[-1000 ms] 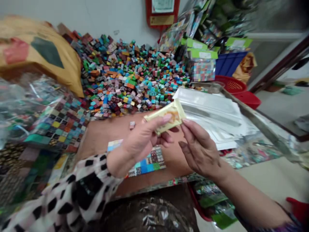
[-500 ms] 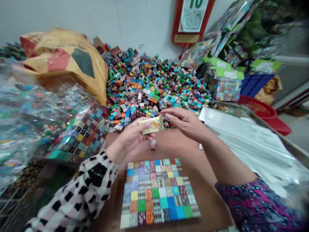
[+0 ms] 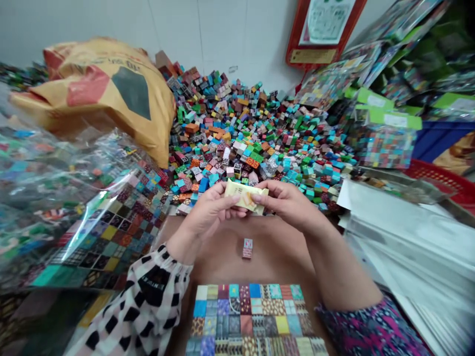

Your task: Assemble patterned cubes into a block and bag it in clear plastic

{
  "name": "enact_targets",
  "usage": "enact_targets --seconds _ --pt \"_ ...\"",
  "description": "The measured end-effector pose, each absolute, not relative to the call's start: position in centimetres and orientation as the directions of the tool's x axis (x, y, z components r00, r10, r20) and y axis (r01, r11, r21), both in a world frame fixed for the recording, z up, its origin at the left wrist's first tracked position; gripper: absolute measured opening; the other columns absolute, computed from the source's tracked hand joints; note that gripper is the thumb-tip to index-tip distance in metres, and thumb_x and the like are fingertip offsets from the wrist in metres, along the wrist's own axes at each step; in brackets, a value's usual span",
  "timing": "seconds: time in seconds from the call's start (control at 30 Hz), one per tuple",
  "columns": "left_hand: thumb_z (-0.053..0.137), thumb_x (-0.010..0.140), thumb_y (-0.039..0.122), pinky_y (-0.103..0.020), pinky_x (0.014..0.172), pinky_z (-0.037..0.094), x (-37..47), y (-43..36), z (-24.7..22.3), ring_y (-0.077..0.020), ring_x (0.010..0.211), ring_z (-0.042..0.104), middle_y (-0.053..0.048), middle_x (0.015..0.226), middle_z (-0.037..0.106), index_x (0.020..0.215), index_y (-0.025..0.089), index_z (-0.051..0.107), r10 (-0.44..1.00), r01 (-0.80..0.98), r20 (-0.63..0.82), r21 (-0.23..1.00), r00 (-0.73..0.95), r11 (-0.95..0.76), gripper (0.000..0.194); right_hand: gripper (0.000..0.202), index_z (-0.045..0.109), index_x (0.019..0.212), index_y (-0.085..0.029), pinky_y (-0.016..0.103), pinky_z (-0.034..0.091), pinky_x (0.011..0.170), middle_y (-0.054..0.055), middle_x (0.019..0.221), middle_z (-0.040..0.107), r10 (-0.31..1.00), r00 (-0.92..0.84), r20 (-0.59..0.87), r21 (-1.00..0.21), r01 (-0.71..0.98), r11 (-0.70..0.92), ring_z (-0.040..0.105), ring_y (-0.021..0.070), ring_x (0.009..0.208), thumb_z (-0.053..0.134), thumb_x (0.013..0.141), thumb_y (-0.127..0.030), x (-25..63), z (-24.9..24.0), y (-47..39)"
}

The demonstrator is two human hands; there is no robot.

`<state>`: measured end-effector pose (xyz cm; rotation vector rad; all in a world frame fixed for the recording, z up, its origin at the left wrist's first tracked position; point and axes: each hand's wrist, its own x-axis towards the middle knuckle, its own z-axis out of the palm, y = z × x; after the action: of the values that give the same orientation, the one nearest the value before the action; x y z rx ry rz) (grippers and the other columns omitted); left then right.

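While both hands hold it up over the brown bench (image 3: 274,252), the small yellow packet (image 3: 246,197) sits just in front of the block heap, pinched at either end: left hand (image 3: 208,215) has thumb and fingers closed on its left end, right hand (image 3: 287,200) closed on its right end. Packet is roughly level, tilted slightly down to the right; print on it is too blurred to read. Directly below the hands, one loose small block (image 3: 247,248) lies alone on the bench, apart from both hands. Nearer the camera, a flat grid of patterned coloured blocks (image 3: 250,316) lies on the bench between the forearms; left sleeve is black-and-white patterned, right sleeve purple print. Behind the hands, a big pile of loose coloured cubes (image 3: 245,123) runs back to the white wall. Yellow sack (image 3: 104,94) lies at the pile's left edge. Left of the bench, clear plastic bags of assembled block grids (image 3: 85,217) are stacked. Right side: stack of white/clear flat bags (image 3: 408,237), probably empty pouches, hard to be sure. Red basket (image 3: 441,180) and green-topped packs (image 3: 386,133) further right.
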<state>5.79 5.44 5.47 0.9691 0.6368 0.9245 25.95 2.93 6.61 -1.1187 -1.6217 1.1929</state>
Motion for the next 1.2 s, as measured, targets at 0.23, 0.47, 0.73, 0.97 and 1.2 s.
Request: enact_targets --seconds 0.23,0.47,0.73,0.97,1.2 --pt "0.078 0.08 0.018 -0.026 0.066 0.064 5.7 5.8 5.4 -0.016 0.068 0.075 -0.008 0.094 0.077 0.101 0.013 0.061 0.849 -0.414 -0.083 0.845 0.523 0.338 0.028 0.042 0.067 0.113 -0.02 0.026 0.049 0.064 0.002 0.088 0.071 0.962 -0.256 0.097 -0.989 0.083 0.122 0.06 0.0123 0.07 0.073 0.084 -0.05 26.8 6.8 2.7" --pt "0.072 0.083 0.012 -0.026 0.071 0.064 5.5 5.6 6.2 -0.0171 0.073 0.076 -0.011 0.098 0.077 0.102 0.013 0.06 0.871 -0.465 -0.075 0.821 0.485 0.33 0.022 0.038 0.068 0.084 -0.018 0.027 0.047 0.06 0.002 0.076 0.069 0.982 -0.173 0.07 -0.974 0.202 0.105 0.058 0.0117 0.064 0.074 0.081 -0.055 26.5 7.2 2.3" --pt "0.064 0.087 0.008 -0.025 0.069 0.062 5.7 5.4 6.6 -0.0155 0.068 0.074 -0.01 0.09 0.076 0.096 0.012 0.058 0.887 -0.458 -0.124 0.819 0.444 0.344 0.011 0.042 0.063 0.074 -0.019 0.027 0.047 0.061 0.002 0.07 0.07 0.985 -0.152 0.087 -0.988 0.114 0.105 0.062 0.0135 0.065 0.075 0.079 -0.059 25.9 7.7 1.7" --pt "0.068 0.082 0.004 -0.025 0.066 0.063 6.0 4.9 6.9 -0.0156 0.068 0.075 -0.009 0.091 0.076 0.097 0.012 0.059 0.894 -0.438 -0.131 0.835 0.428 0.332 0.019 0.038 0.065 0.089 -0.02 0.027 0.048 0.06 0.002 0.079 0.069 0.983 -0.093 0.161 -0.983 0.069 0.167 0.06 0.0128 0.067 0.074 0.081 -0.056 25.1 7.6 1.7" --pt "0.076 0.078 0.008 -0.026 0.066 0.063 6.2 4.7 6.6 -0.0182 0.07 0.076 -0.008 0.091 0.077 0.091 0.013 0.059 0.895 -0.384 -0.131 0.87 0.426 0.31 0.022 0.031 0.07 0.081 -0.02 0.027 0.044 0.055 0.002 0.072 0.07 0.994 -0.063 0.087 -0.995 0.046 0.09 0.055 0.012 0.059 0.08 0.074 -0.049 25.0 7.5 2.0"
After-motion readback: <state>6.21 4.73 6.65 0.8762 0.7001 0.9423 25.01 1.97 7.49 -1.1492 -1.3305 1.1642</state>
